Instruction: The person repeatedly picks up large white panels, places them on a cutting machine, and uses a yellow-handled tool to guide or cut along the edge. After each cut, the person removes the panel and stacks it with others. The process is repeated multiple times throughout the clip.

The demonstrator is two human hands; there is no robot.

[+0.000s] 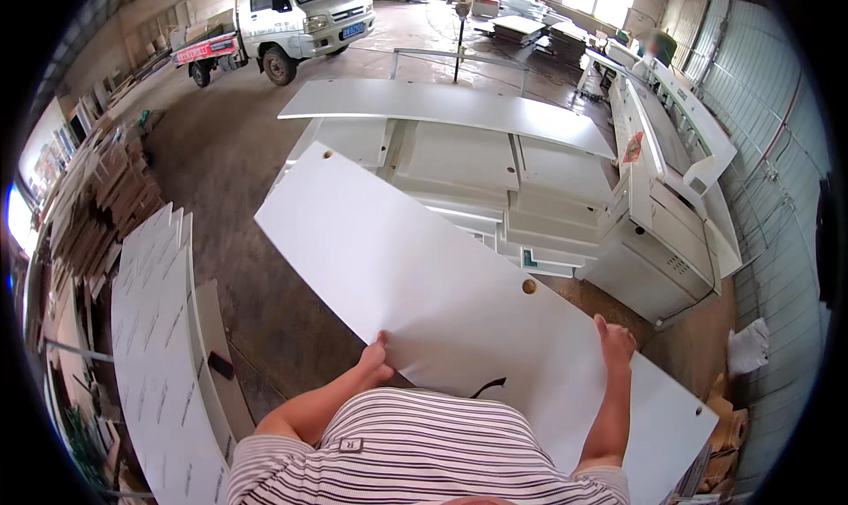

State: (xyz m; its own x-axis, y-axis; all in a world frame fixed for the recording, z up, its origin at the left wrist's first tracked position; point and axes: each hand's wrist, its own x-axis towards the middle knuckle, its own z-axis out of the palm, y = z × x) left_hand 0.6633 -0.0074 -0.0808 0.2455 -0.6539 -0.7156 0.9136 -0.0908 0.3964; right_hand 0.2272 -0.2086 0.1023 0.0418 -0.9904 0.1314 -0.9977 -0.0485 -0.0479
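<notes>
Striped fabric of the person's shirt (424, 452) fills the lower middle of the frame. One long white rectangular laminated board (442, 302) with three round holes is held across the centre, slanting from upper left to lower right. Its near edge is gripped by the left hand (375, 359); its far edge is clasped by the right hand (616, 342). One stack of white panels (477, 169) is seen behind, upper centre. One white machine (671, 196) stands at right. One small white truck (291, 15) is parked at upper left.

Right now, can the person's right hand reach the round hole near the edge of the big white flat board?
Probably yes. The right hand rests on the big white flat board, and the round hole lies just beyond its fingers, with only bare board between them.
</notes>
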